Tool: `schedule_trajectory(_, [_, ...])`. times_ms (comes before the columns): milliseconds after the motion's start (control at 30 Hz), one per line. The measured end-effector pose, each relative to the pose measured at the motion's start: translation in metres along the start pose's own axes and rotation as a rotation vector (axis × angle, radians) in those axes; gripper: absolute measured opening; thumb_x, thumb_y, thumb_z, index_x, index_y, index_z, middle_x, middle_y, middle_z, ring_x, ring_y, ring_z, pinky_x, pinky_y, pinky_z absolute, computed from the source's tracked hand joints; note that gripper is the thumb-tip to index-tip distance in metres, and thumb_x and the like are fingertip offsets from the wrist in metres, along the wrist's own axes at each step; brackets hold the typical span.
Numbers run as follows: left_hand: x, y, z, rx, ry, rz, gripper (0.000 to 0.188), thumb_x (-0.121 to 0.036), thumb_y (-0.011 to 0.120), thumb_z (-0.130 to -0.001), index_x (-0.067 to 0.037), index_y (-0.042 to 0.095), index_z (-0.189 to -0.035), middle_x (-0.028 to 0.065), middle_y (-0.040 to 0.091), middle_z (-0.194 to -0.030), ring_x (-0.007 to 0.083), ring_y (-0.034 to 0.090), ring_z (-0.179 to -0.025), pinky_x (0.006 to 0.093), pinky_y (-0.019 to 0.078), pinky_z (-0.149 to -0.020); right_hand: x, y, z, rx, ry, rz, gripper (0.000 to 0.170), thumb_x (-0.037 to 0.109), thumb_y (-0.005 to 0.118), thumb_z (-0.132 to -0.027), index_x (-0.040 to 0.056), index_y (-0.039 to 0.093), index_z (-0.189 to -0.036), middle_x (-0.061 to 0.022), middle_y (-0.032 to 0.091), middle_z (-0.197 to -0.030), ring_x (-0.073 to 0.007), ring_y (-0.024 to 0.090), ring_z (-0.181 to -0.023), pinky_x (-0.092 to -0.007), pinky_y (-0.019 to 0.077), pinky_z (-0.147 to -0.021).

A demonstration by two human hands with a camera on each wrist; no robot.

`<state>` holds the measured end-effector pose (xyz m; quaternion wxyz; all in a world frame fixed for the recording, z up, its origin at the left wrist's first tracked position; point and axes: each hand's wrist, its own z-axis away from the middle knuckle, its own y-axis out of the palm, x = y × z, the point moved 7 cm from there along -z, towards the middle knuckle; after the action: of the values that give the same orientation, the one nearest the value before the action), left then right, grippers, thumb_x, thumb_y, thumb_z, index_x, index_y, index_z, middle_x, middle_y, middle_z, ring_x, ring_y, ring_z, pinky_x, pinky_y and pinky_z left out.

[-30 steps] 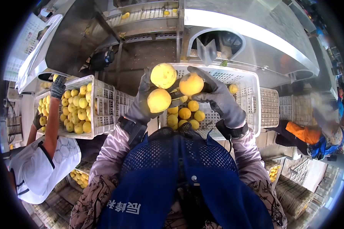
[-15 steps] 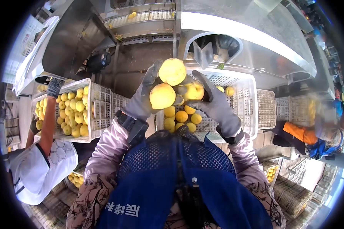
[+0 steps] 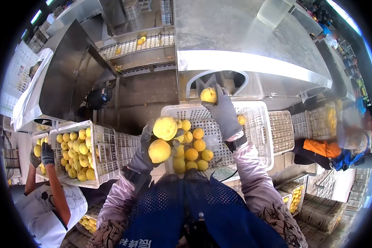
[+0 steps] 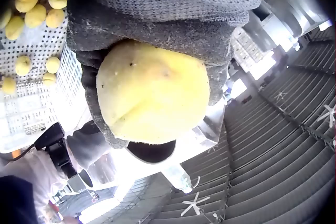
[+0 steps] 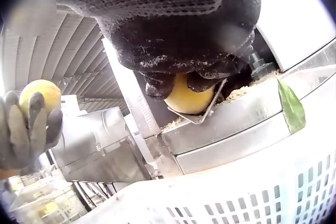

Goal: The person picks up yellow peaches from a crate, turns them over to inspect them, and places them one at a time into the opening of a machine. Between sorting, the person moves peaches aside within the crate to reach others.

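Note:
My gloved left hand (image 3: 144, 151) holds two large yellow fruits, an upper one (image 3: 165, 128) and a lower one (image 3: 159, 151), over the left end of a white crate (image 3: 258, 124). In the left wrist view its fingers curl round a yellow fruit (image 4: 155, 92). The right hand (image 3: 224, 113) reaches past the crate's far edge and grips one yellow fruit (image 3: 208, 95) at the oval opening of the metal machine. In the right wrist view that fruit (image 5: 190, 98) sits under the fingertips, against a V-shaped metal piece (image 5: 202, 116). Several fruits (image 3: 191, 154) lie in the crate's left half.
To the left, a person in white (image 3: 49, 206) has gloved hands at a crate full of fruit (image 3: 93, 165). The metal machine (image 3: 252, 66) stands beyond my crate. Another crate (image 3: 281, 132) adjoins on the right. A green leaf (image 5: 291, 107) hangs on the machine's edge.
My right hand has moved away from the left one, forward to the machine opening with its fruit. The left hand still holds its fruits. The head view has tilted up.

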<state>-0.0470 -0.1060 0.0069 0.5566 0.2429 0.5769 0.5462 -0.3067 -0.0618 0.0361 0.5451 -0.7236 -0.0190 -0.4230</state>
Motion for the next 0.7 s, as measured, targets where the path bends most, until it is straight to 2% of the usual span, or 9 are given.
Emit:
schedule_trajectory(167, [0.0, -0.028, 0.017, -0.065, -0.032, 0.032, 0.074, -0.066, 0.043, -0.103, -0.002, 0.058, -0.139, 0.0227, 0.068, -0.13, 0.0267, 0.069, -0.097, 0.0403, 0.0606, -0.082, 0.001, 0.006, -0.043, -0.007, -0.006, 0.16, 0.082, 0.026, 0.082, -0.085, 0.0019, 0.042, -0.153, -0.0272, 0.056, -0.144, -0.0431, 0.058, -0.129, -0.0449, 0.0498, -0.107])
schedule_trajectory(367, [-0.006, -0.013, -0.012, -0.093, -0.063, 0.042, 0.073, -0.066, 0.048, -0.101, -0.003, 0.058, -0.137, 0.0213, 0.067, -0.129, 0.0272, 0.07, -0.088, 0.0396, 0.0626, -0.077, 0.02, -0.029, -0.074, 0.003, 0.033, -0.164, 0.051, 0.029, 0.083, -0.085, -0.0088, 0.067, -0.115, -0.0247, 0.074, -0.106, -0.0384, 0.072, -0.1, -0.0419, 0.0568, -0.089])
schedule_trajectory(400, [-0.01, -0.008, -0.02, -0.093, -0.052, -0.001, 0.072, -0.065, 0.051, -0.101, -0.003, 0.057, -0.137, 0.0214, 0.067, -0.129, 0.0273, 0.07, -0.088, 0.0404, 0.0631, -0.076, 0.015, -0.032, -0.07, -0.152, -0.037, -0.275, 0.05, 0.029, 0.085, -0.083, -0.0089, 0.069, -0.11, -0.0232, 0.075, -0.103, -0.0367, 0.073, -0.099, -0.0414, 0.0576, -0.084])
schedule_trajectory(433, [-0.012, -0.002, -0.024, -0.099, -0.037, -0.042, 0.071, -0.063, 0.054, -0.1, -0.003, 0.055, -0.138, 0.0215, 0.066, -0.129, 0.0275, 0.07, -0.088, 0.0412, 0.0637, -0.076, 0.023, -0.042, -0.052, -0.089, 0.121, -0.274, 0.06, 0.03, 0.087, -0.081, -0.0088, 0.064, -0.121, -0.0216, 0.074, -0.103, -0.0346, 0.073, -0.1, -0.0403, 0.0576, -0.083])
schedule_trajectory(500, [-0.014, 0.012, -0.03, -0.146, 0.036, -0.117, 0.067, -0.057, 0.062, -0.098, -0.004, 0.053, -0.139, 0.0212, 0.067, -0.125, 0.0285, 0.071, -0.088, 0.0424, 0.0646, -0.076, 0.053, -0.045, -0.001, -0.085, -0.093, -0.792, 0.081, 0.03, 0.089, -0.079, -0.0064, 0.051, -0.142, -0.0222, 0.071, -0.116, -0.0356, 0.073, -0.102, -0.0399, 0.0575, -0.085])
schedule_trajectory(533, [-0.023, 0.019, -0.03, 0.064, 0.166, -0.268, 0.066, -0.046, 0.07, -0.097, -0.004, 0.049, -0.144, 0.0209, 0.062, -0.134, 0.0297, 0.07, -0.104, 0.0448, 0.0629, -0.088, 0.055, -0.042, 0.016, -0.075, -0.1, -0.793, 0.081, 0.03, 0.089, -0.079, -0.0064, 0.051, -0.142, -0.0222, 0.071, -0.116, -0.0356, 0.073, -0.102, -0.0399, 0.0575, -0.085])
schedule_trajectory(567, [-0.019, 0.008, -0.034, 0.06, 0.171, -0.261, 0.066, -0.046, 0.07, -0.097, -0.004, 0.049, -0.144, 0.0209, 0.062, -0.134, 0.0297, 0.07, -0.104, 0.0448, 0.0629, -0.088, 0.057, -0.023, 0.033, 0.163, -0.051, -0.621, 0.09, 0.029, 0.089, -0.079, -0.003, 0.043, -0.15, -0.0231, 0.067, -0.125, -0.0366, 0.072, -0.104, -0.0401, 0.0568, -0.089])
schedule_trajectory(633, [-0.026, 0.033, -0.018, 0.255, 0.876, -1.402, 0.084, -0.014, 0.086, -0.085, -0.007, 0.039, -0.155, 0.0164, 0.05, -0.151, 0.0306, 0.055, -0.136, 0.0447, 0.0497, -0.112, 0.068, -0.005, 0.066, 0.424, -0.054, -0.452, 0.101, 0.028, 0.089, -0.078, 0.0053, 0.034, -0.16, -0.0263, 0.055, -0.143, -0.0385, 0.067, -0.115, -0.0421, 0.053, -0.102])
schedule_trajectory(700, [-0.017, 0.024, -0.025, 0.262, 0.72, -1.324, 0.089, 0.003, 0.086, -0.08, -0.005, 0.039, -0.155, 0.0154, 0.048, -0.152, 0.0295, 0.054, -0.137, 0.0453, 0.0487, -0.114, 0.076, -0.001, 0.076, 0.33, -0.101, -0.379, 0.099, 0.03, 0.089, -0.078, 0.0055, 0.037, -0.158, -0.0265, 0.055, -0.143, -0.0384, 0.064, -0.122, -0.0427, 0.0515, -0.104])
